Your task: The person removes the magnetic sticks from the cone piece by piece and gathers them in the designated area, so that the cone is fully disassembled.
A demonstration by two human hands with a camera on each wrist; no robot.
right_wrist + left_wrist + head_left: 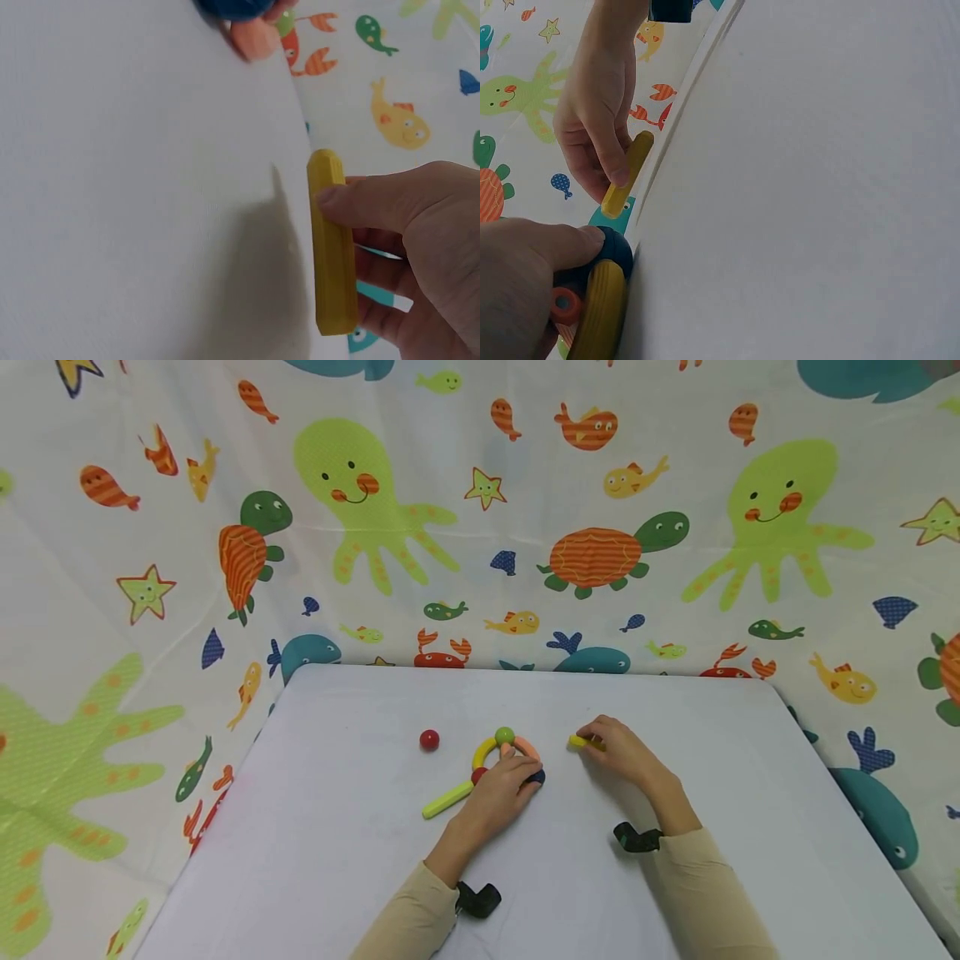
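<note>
In the head view my left hand (491, 802) holds a ring-like assembly of balls and rods at its dark blue ball (537, 776). The left wrist view has the thumb on that ball, beside a yellow curved rod (602, 311) and an orange rod end (565, 306). The ring also shows a green ball (505, 736), an orange curved rod (528, 747) and a partly covered red ball (478, 774). To the right, apart from the ring, my right hand (626, 756) pinches a short yellow rod (332, 255) between thumb and fingers.
A loose red ball (429, 740) lies left of the ring. A yellow-green straight rod (447, 799) reaches out from the ring toward the lower left. The white table (315, 860) ends at the back against a curtain (480, 543) printed with sea animals.
</note>
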